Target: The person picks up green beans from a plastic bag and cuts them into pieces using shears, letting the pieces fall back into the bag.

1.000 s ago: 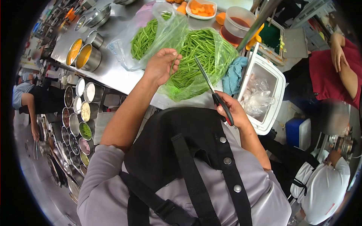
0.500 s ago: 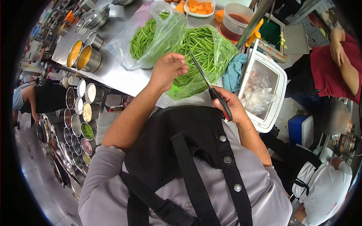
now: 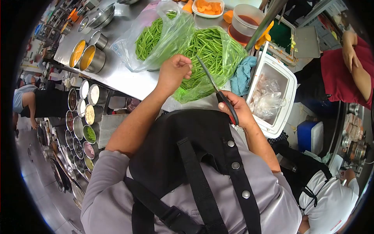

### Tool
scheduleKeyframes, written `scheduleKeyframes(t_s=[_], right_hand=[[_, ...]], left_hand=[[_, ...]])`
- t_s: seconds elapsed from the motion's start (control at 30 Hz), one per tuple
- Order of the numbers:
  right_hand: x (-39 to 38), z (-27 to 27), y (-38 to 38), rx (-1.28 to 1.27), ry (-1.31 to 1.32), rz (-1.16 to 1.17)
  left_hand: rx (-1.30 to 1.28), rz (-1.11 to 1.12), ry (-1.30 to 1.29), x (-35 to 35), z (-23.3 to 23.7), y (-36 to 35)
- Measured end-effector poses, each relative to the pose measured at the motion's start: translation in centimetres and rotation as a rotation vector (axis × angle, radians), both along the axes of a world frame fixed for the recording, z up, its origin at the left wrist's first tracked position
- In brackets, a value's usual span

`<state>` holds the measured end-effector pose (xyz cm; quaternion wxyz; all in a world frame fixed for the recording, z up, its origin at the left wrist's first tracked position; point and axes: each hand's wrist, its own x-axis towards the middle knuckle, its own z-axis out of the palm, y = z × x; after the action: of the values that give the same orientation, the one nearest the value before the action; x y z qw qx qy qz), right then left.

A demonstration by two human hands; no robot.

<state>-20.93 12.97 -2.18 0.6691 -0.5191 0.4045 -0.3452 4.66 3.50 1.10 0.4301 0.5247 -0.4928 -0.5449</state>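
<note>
My right hand [image 3: 240, 112] is closed round the black and red handles of a pair of scissors [image 3: 226, 102]. The blades look nearly together and point up and left over the green beans [image 3: 208, 46]. These long, thin beans fill an open clear plastic bag [image 3: 189, 96] on the metal table. My left hand [image 3: 172, 76] is held just left of the blade tips, thumb and fingers pinched together. Whether something small is between those fingers I cannot make out. A second clear bag [image 3: 175, 29] with more green beans [image 3: 150, 39] lies to the left.
A blue cloth [image 3: 243, 76] and a white cooler [image 3: 286, 105] with plastic bags are at right. Behind the beans stand a tub of red liquid [image 3: 245, 19] and cut carrots [image 3: 208, 6]. Metal pots [image 3: 93, 60] are at left. People stand at both sides.
My hands and the scissors have barely moved. At lower right, the person in white has shifted, and their head has moved away from where it was.
</note>
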Motion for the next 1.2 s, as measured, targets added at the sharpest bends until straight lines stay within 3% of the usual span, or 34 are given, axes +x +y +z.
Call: scheduleKeyframes(t_s=[0.1, 0.27, 0.5, 0.67, 0.73, 0.87, 0.93, 0.97, 1.0, 1.03, 1.07, 1.1, 1.17, 1.2], right_hand=[[-0.1, 0.0, 0.3, 0.033, -0.038, -0.046], [-0.9, 1.1, 0.6, -0.015, -0.098, -0.025], [-0.1, 1.4, 0.6, -0.096, 0.012, 0.076], [-0.1, 0.5, 0.9, -0.002, 0.018, -0.059], [-0.4, 0.5, 1.2, 0.01, 0.017, -0.059], [-0.7, -0.1, 1.6, 0.015, 0.008, -0.085], [-0.7, 0.0, 1.6, 0.018, 0.016, -0.098], [-0.5, 0.2, 1.5, 0.045, 0.041, -0.116], [-0.4, 0.3, 1.5, 0.074, 0.068, -0.136], [-0.3, 0.5, 1.4, 0.08, 0.072, -0.141], [-0.2, 0.7, 1.3, 0.124, 0.06, -0.151], [-0.2, 0.8, 1.4, 0.17, 0.05, -0.165], [-0.6, -0.6, 1.4, 0.142, 0.065, -0.199], [-0.9, -0.8, 1.5, 0.172, 0.041, -0.183]], left_hand=[[-0.007, 0.013, -0.024, 0.6, -0.2, -0.2], [0.131, 0.007, 0.249, 1.0, -0.1, -0.3], [0.109, -0.008, 0.235, 1.3, 0.5, -0.3], [-0.249, 0.251, 0.102, 8.0, 3.8, -5.5], [-0.372, 0.316, -0.42, 11.1, 5.8, -7.8], [-0.527, 0.549, -0.419, 12.3, 7.4, -6.7], [-0.426, 0.368, -0.268, 10.2, 4.3, -5.0], [-0.493, 0.201, -0.24, 8.9, 0.8, -4.6], [-0.575, 0.043, -0.563, 7.1, -1.7, -3.4], [-0.465, -0.184, -0.678, 4.5, -1.6, -1.5], [-0.597, -0.377, -0.795, 3.3, -3.3, -0.5], [-0.596, -0.392, -0.778, 2.0, -4.1, 0.7], [-0.661, -0.613, -1.086, 0.1, -4.9, 2.4], [-0.611, -0.679, -1.034, 0.1, -4.8, 2.3]])
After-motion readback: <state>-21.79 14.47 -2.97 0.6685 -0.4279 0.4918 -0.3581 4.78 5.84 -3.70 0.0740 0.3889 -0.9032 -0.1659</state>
